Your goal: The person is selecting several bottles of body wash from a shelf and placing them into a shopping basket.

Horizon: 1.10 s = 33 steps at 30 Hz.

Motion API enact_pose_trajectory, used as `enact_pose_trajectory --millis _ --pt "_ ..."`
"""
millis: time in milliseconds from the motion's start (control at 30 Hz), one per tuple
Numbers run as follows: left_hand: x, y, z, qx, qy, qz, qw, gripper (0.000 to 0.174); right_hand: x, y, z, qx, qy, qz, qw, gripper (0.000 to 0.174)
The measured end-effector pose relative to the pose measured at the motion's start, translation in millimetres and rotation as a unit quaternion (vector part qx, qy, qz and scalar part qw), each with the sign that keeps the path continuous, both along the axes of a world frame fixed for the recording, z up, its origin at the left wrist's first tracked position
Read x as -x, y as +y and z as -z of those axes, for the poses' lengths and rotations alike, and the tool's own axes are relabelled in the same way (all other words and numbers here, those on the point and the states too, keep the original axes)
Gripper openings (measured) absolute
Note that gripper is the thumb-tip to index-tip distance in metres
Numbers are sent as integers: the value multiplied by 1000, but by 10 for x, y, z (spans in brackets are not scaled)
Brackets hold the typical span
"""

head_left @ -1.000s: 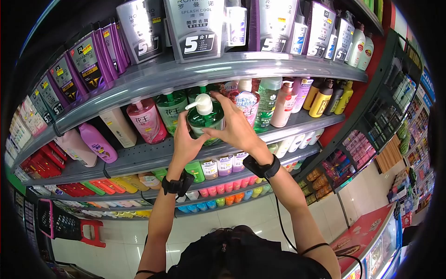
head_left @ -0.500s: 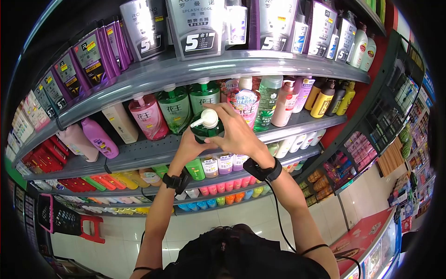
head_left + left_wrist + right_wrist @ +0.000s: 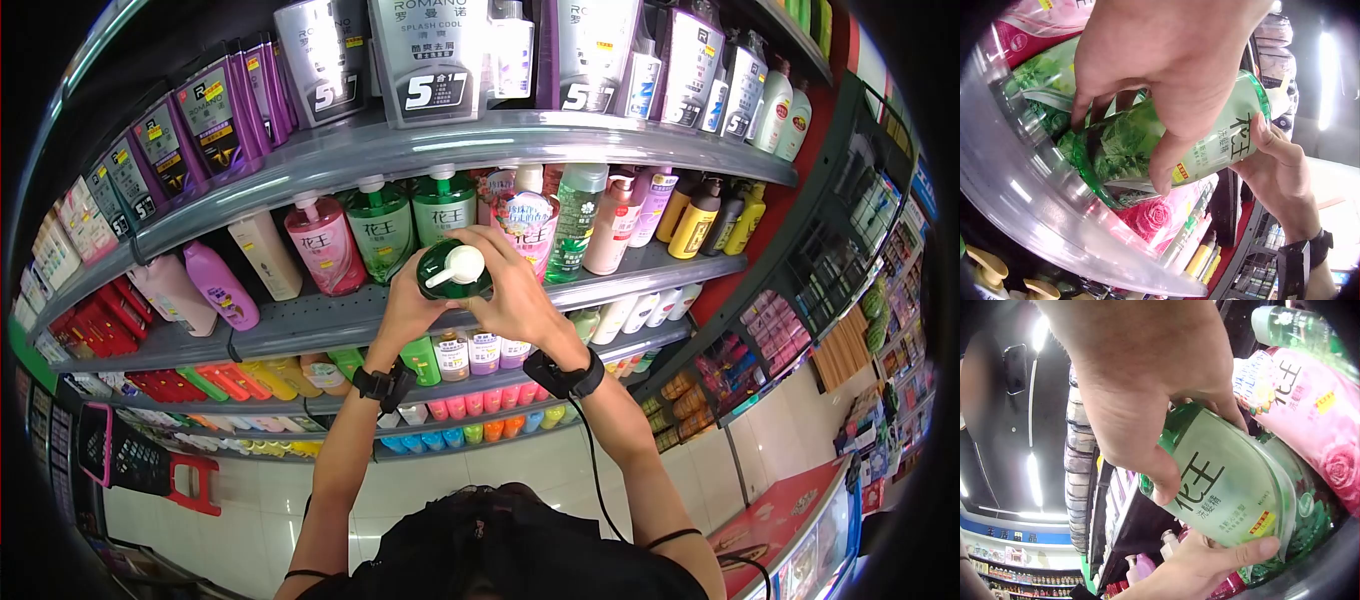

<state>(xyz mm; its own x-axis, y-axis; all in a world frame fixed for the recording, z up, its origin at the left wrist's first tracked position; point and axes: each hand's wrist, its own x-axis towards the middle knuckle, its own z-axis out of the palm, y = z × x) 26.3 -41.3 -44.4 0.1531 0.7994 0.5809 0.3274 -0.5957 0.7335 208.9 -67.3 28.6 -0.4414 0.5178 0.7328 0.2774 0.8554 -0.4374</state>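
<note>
Both hands hold a green pump bottle with a white pump head in front of the middle shelf. In the left wrist view the left hand grips the lower part of the bottle, its thumb across the front. The right hand curls round the bottle's upper end, thumb on the label side of the green bottle. Behind it stand two more green pump bottles and pink ones, one pink bottle to the left.
Large grey bottles and purple boxes stand on the upper shelf. Rows of smaller bottles fill lower shelves. A black basket with red parts is on the floor at the left; a red-sided counter stands at the lower right.
Both hands have drawn the green bottle away from the shelf toward the body and slightly down. Its pump spout now points more downward in the head view, and the green bottles behind show more fully.
</note>
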Motion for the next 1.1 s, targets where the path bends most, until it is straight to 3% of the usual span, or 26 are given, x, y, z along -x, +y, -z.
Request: enact_pose_trajectory --millis 167,267,367,433,500,533,700,833,967,1033,1067,1100 --pt "-6 -130 -69 -21 30 -29 999 72 -102 -140 -100 -3 5 -10 1000 72" --pt "-74 -417 -260 -37 62 -41 997 86 -197 -244 -128 5 23 -42 999 72" --pt "-97 -550 -246 4 52 -22 998 89 -285 -374 -153 38 35 -70 996 72" --pt "-134 -691 -233 5 39 -19 999 86 -333 -444 -123 66 48 -77 994 71" --pt "-140 -820 -145 80 39 -7 996 78 -393 -500 -68 77 39 -80 993 73" --pt "-153 -863 -59 46 28 -10 998 71 -422 -538 -23 97 36 -84 991 73" --pt "-246 -1198 93 135 13 18 991 71 -552 -712 208 147 19 -83 985 72" --pt "-263 -1378 407 202 45 53 977 75 -666 -772 519 286 -1 -99 953 70" --pt "-343 -1559 698 289 92 55 951 73 -781 -763 987 324 16 -160 932 68" --pt "-389 -1630 886 290 65 86 951 73 -815 -753 1277 435 93 -213 870 66" --pt "-413 -1674 971 313 44 95 944 73 -841 -762 1528 449 101 -199 865 54" --pt "-431 -1717 1015 337 21 103 936 72 -829 -779 1679 453 99 -206 862 54"
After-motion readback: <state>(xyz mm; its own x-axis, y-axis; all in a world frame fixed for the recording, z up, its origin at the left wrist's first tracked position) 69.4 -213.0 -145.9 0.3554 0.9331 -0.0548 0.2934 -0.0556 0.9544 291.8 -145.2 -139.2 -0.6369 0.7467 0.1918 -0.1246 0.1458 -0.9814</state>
